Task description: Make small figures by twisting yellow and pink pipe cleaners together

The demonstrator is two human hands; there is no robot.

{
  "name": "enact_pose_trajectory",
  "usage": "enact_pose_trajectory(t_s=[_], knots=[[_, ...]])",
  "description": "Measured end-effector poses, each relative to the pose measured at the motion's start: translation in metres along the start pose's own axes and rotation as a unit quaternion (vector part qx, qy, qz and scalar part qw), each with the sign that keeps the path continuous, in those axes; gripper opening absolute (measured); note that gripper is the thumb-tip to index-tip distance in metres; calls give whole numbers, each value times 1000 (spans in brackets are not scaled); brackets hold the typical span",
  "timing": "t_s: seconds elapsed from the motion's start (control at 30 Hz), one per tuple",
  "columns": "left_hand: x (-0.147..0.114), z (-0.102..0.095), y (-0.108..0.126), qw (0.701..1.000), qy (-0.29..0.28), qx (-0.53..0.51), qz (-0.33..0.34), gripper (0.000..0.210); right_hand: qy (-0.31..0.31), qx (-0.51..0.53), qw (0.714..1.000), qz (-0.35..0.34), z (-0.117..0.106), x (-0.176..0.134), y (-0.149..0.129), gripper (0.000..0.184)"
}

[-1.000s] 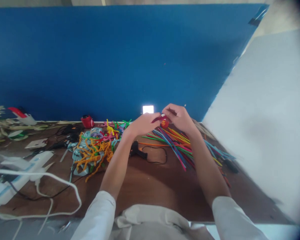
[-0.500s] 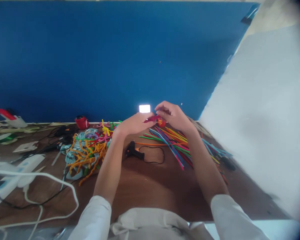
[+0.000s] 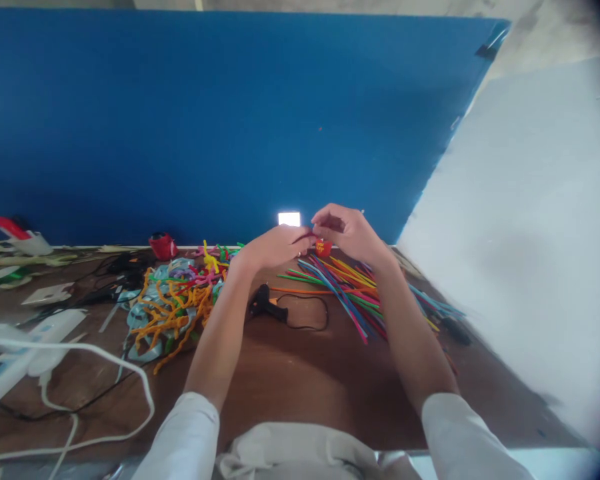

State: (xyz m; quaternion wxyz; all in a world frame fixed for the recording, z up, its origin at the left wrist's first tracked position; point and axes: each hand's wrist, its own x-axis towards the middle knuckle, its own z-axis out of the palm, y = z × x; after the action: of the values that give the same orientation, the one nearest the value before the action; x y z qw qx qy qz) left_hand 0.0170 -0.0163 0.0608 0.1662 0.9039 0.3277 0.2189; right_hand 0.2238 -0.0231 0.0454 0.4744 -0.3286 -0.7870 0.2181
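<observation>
My left hand and my right hand meet above the far part of the table. Between them is a dark red pipe cleaner, mostly hidden by my fingers. My left fingers are closed round it, and the right thumb and fingertips pinch its other end. Just behind the hands stands a small red pot with yellow lettering. Beneath my right forearm lies a spread of straight coloured pipe cleaners. A black glue gun with its looped cord rests on the table between my forearms.
Left of my left arm is a heap of twisted orange and coloured pipe cleaners. A white power strip and a looping white cable lie further left. A red roll and a bright phone screen stand at the back, by the blue panel.
My hands have drawn slightly closer together, and less of the red pipe cleaner shows between them. The view has tipped up a little.
</observation>
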Motion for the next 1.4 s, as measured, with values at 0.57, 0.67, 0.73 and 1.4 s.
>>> enact_pose_trajectory(t_s=[0.57, 0.67, 0.73, 1.4], knots=[[1, -5, -10, 998, 61, -1, 23, 30, 7, -19, 1000, -2, -4, 0, 2, 21], [1, -4, -9, 998, 56, 13, 29, 32, 8, -55, 998, -23, -3, 1, 0, 22], [2, -3, -9, 998, 54, 33, 26, 33, -2, -104, 993, -49, -3, 1, -3, 22], [4, 1, -11, 998, 34, 48, 28, 40, -70, -406, 907, -84, 2, -7, -12, 21]])
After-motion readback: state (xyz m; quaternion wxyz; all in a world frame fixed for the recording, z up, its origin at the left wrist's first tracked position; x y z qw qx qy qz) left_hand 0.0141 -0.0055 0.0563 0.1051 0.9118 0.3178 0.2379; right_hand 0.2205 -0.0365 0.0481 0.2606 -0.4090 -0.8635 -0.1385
